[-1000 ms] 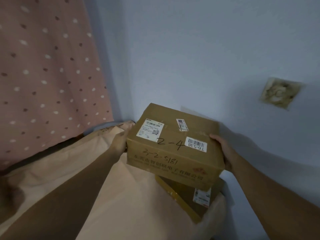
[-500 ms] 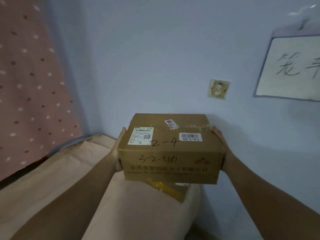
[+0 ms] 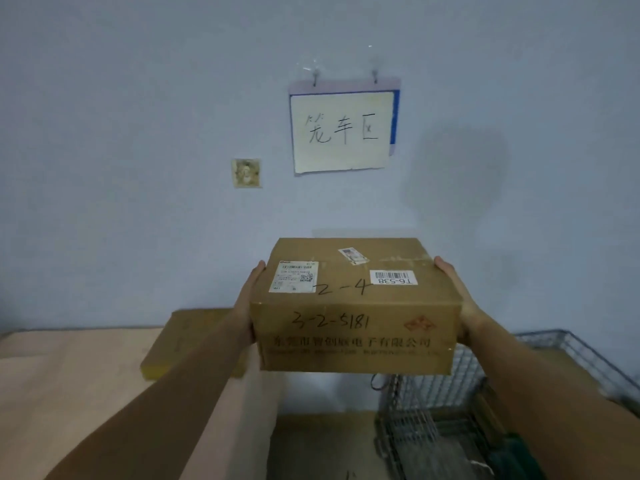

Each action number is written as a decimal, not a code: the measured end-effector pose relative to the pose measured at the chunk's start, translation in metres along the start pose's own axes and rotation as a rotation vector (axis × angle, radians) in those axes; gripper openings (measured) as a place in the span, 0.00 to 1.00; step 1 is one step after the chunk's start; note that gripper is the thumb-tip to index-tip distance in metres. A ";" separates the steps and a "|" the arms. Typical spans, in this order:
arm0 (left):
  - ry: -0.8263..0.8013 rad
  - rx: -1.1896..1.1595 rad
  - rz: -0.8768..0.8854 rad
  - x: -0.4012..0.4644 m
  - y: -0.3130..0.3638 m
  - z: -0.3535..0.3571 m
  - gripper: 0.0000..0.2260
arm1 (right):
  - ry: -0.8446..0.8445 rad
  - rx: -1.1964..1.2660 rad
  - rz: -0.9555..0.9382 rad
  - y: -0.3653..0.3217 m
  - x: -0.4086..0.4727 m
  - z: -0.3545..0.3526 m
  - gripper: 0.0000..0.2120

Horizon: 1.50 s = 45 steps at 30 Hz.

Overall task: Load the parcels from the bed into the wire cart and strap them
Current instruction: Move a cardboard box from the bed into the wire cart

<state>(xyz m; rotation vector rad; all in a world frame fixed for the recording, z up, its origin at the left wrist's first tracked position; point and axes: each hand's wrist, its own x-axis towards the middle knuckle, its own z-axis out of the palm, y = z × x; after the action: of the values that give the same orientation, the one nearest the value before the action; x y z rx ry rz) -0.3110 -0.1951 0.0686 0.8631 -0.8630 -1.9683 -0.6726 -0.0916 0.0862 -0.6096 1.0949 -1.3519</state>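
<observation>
Box [image 3: 353,306] held up off the bed [image 3: 69,393], left hand [image 3: 247,306] and right hand [image 3: 459,303] pressed flat on its ends, cart [image 3: 554,348] just below-right.

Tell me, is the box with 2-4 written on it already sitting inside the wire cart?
No, both hands, left hand and right hand, hold the box up in the air, left of the wire cart.
</observation>
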 end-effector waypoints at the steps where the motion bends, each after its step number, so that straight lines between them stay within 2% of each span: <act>1: -0.041 0.001 -0.020 0.006 -0.017 0.024 0.31 | 0.037 -0.012 -0.028 -0.009 -0.023 -0.026 0.30; 4: -0.151 0.033 -0.109 0.014 -0.071 0.109 0.30 | 0.164 0.004 -0.079 -0.031 -0.098 -0.105 0.30; 11: -0.254 0.050 -0.329 0.004 -0.201 0.298 0.29 | 0.425 0.027 -0.191 -0.082 -0.263 -0.260 0.31; 19: -0.408 0.157 -0.416 0.017 -0.300 0.461 0.27 | 0.614 0.162 -0.285 -0.084 -0.380 -0.386 0.28; 25: -0.528 0.218 -0.488 0.049 -0.362 0.559 0.23 | 0.771 0.217 -0.344 -0.089 -0.429 -0.456 0.28; 32: -0.663 0.238 -0.565 0.060 -0.436 0.653 0.21 | 0.872 0.235 -0.351 -0.096 -0.483 -0.538 0.29; 38: -0.638 0.223 -0.501 0.070 -0.483 0.713 0.22 | 0.886 0.217 -0.335 -0.123 -0.495 -0.617 0.28; 41: -0.602 0.164 -0.453 0.077 -0.493 0.731 0.22 | 0.850 0.183 -0.309 -0.147 -0.484 -0.654 0.28; 45: -0.508 0.197 -0.348 0.090 -0.497 0.739 0.22 | 0.770 0.153 -0.262 -0.172 -0.454 -0.695 0.26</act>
<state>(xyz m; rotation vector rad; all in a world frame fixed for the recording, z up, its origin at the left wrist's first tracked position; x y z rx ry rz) -1.1405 0.1395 0.0397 0.6588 -1.2813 -2.4974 -1.3036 0.4745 0.0685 -0.1006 1.5293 -1.9581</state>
